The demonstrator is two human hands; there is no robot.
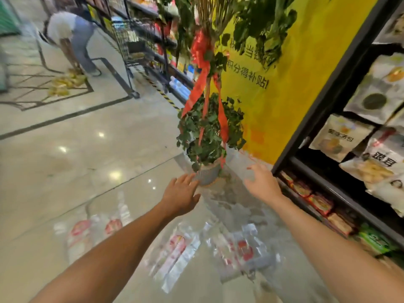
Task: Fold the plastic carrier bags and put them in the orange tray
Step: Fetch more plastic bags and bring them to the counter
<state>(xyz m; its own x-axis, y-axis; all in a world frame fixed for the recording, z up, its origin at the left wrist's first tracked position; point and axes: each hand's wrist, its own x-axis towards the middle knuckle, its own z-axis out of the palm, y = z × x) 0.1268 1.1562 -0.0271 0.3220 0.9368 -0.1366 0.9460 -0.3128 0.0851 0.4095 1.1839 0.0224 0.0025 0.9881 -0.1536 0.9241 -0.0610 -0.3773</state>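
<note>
Several clear plastic carrier bags with red print lie flat on the shiny shop floor: one at the left (91,235), one in the middle (177,254), one at the right (242,248). My left hand (181,193) reaches forward above them, fingers straight, holding nothing. My right hand (262,182) is stretched out too, fingers spread and empty. Both hands hover in front of the bags, near a plant pot. No orange tray is in view. The frame is blurred.
A potted plant (207,173) with red ribbons stands just beyond my hands, against a yellow sign (295,84). Shelves of packaged food (349,171) run along the right. A person (70,36) bends over by a shopping trolley (133,44) at the far left.
</note>
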